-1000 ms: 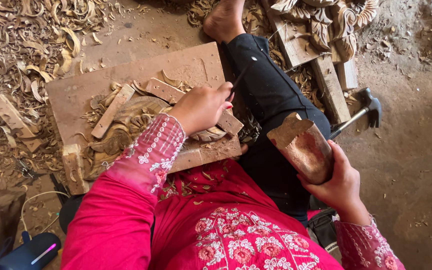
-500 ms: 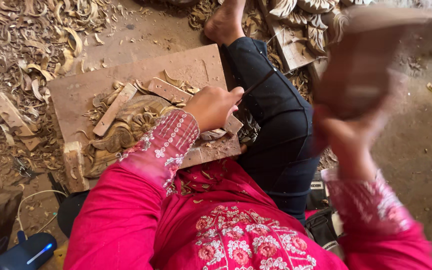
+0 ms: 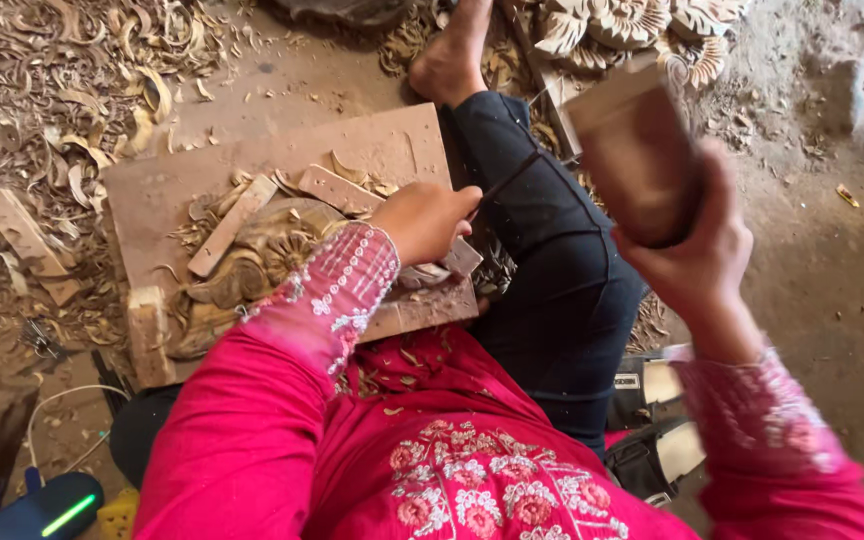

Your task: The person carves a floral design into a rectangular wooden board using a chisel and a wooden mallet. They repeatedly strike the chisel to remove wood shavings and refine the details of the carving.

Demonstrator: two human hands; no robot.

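The thin dark chisel (image 3: 505, 182) sits slanted in the left hand (image 3: 425, 218); its tip points down at the brown carved wooden piece with curly leaf shapes (image 3: 262, 262), so I think it is tilted that way to cut into the wood; the left hand's fingers are curled tight around the chisel, near its lower end. The carving lies on a flat square wooden board (image 3: 372, 150), and small wooden strips (image 3: 232, 225) lie against it, maybe to keep it from sliding; the board rests across the lap, beside the leg in dark trousers (image 3: 552, 280). The right hand (image 3: 697, 255) is up in the air, well apart from the chisel; it is wrapped tight around a chunky brown wooden mallet (image 3: 635, 150), which looks blurry; the mallet's thick end points up, and I think it is held high so it can hit. Curly wood shavings (image 3: 72, 90) cover the dirt floor (image 3: 832, 250); more pale carved flower pieces (image 3: 642, 20) lie past the bare foot (image 3: 449, 55).
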